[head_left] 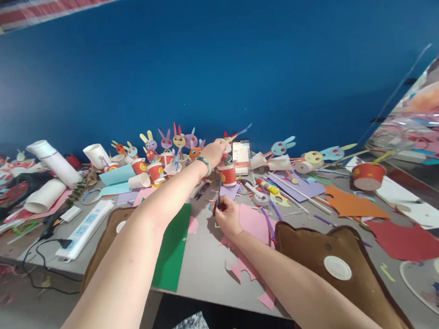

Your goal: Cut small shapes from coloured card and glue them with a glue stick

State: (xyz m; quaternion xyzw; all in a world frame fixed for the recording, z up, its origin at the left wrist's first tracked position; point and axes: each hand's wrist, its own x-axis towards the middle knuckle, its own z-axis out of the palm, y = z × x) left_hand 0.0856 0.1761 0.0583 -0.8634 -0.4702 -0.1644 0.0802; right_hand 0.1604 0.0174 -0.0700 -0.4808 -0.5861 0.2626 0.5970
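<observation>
My left hand (217, 153), with a bangle on its wrist, reaches over a red paper cup (227, 175) near the wall. Its fingers are closed on the head of a paper rabbit, whose red ears show just beyond them. Closer to me, my right hand (227, 216) is closed around the handles of dark scissors (218, 198), their blades pointing away from me beside the cup. A small phone-like screen (241, 157), partly blurred, stands behind the cup. Pink cut paper (253, 220) lies right of my right hand.
Paper rabbits (179, 140) in cups line the wall. A power strip (89, 229) and green paper (173, 250) lie left. Toward the right are a brown cushion (311, 248), orange paper (351, 203), red paper (410, 239) and another red cup (368, 176).
</observation>
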